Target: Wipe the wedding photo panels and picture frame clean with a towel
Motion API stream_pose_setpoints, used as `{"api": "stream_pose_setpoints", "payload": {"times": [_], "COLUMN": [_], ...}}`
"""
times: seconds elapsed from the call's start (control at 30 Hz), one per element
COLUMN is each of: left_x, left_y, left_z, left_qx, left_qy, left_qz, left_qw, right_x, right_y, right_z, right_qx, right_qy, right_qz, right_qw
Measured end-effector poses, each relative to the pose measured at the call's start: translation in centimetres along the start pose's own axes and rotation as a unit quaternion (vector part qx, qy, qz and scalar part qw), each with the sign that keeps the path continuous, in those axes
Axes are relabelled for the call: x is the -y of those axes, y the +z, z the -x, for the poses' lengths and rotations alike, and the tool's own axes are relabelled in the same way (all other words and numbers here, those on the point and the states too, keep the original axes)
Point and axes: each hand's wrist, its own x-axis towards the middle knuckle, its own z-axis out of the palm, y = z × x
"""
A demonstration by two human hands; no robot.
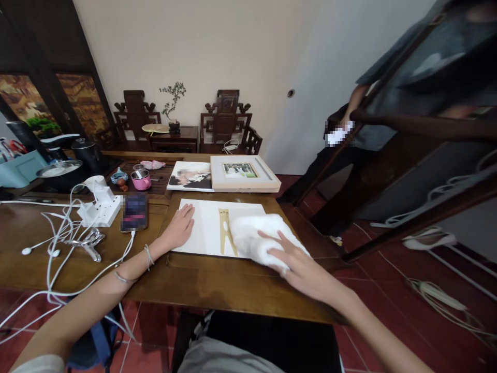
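A flat white picture panel lies on the wooden table, with a tan long-legged animal figure on its face. Fingers stretched out, my left hand rests flat on the panel's left edge. My right hand grips a bunched white fluffy towel, which covers the panel's right part and hangs past its right edge. Behind the panel sit a light-framed picture and, partly under or against it, another white picture panel; I cannot tell which.
Left of the panel are a phone, a white power strip, tangled white cables and a silver clip-like object. A pink cup stands behind them. At right, another person stands beyond a dark wooden chair.
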Motion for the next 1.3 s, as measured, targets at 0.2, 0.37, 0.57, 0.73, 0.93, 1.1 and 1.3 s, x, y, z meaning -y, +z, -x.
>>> {"api": "stream_pose_setpoints", "payload": {"times": [0.2, 0.37, 0.57, 0.73, 0.93, 1.1, 1.3], "left_x": [0.2, 0.4, 0.5, 0.4, 0.4, 0.3, 0.4], "left_y": [-0.1, 0.0, 0.1, 0.2, 0.2, 0.1, 0.0], "left_z": [0.0, -0.1, -0.1, -0.1, 0.0, 0.0, -0.1], "left_qx": [0.008, 0.018, 0.012, -0.001, -0.006, 0.000, 0.002], "left_qy": [0.010, 0.012, 0.010, 0.008, 0.014, 0.012, 0.015], "left_qz": [-0.004, -0.009, -0.010, 0.000, 0.007, 0.001, -0.001], "left_qw": [1.000, 1.000, 1.000, 1.000, 1.000, 1.000, 1.000], "right_x": [0.8, -3.7, -6.0, -2.7, 2.0, 0.5, -0.3], "right_y": [-0.4, -0.1, -0.4, 0.3, -0.9, -0.9, 1.4], "right_z": [2.4, -5.0, -11.0, -6.3, 2.4, -0.3, -11.8], "right_qx": [0.049, 0.018, -0.028, -0.018, 0.044, 0.062, -0.037], "right_qy": [0.037, 0.101, 0.089, 0.032, -0.002, 0.075, 0.067], "right_qz": [-0.031, -0.029, -0.014, 0.008, -0.019, -0.041, -0.022], "right_qw": [0.998, 0.994, 0.996, 0.999, 0.999, 0.994, 0.997]}}
